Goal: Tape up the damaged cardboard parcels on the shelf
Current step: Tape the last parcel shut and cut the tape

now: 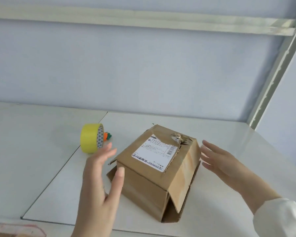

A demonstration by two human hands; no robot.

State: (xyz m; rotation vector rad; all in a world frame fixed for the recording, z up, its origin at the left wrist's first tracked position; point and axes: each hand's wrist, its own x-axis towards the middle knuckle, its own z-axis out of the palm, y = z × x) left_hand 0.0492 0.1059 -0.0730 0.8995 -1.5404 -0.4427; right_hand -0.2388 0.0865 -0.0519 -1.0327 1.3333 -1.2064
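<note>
A brown cardboard parcel (156, 175) sits on the white shelf board (229, 159), with a white shipping label on top and a torn, crumpled hole at its far top edge. Its bottom flaps splay outward. My left hand (99, 182) hovers just left of the parcel, fingers straight and spread, the thumb near the box's left corner. On the parcel's other side my right hand (219, 161) is held flat with straight fingers, a small gap from the box. A yellow tape roll (91, 138) stands on edge behind my left hand.
A small orange and green carrot-shaped object (107, 135) lies just right of the tape roll. The shelf's metal upright (277, 69) rises at the back right. A seam (72, 158) between two shelf boards runs diagonally left of the parcel.
</note>
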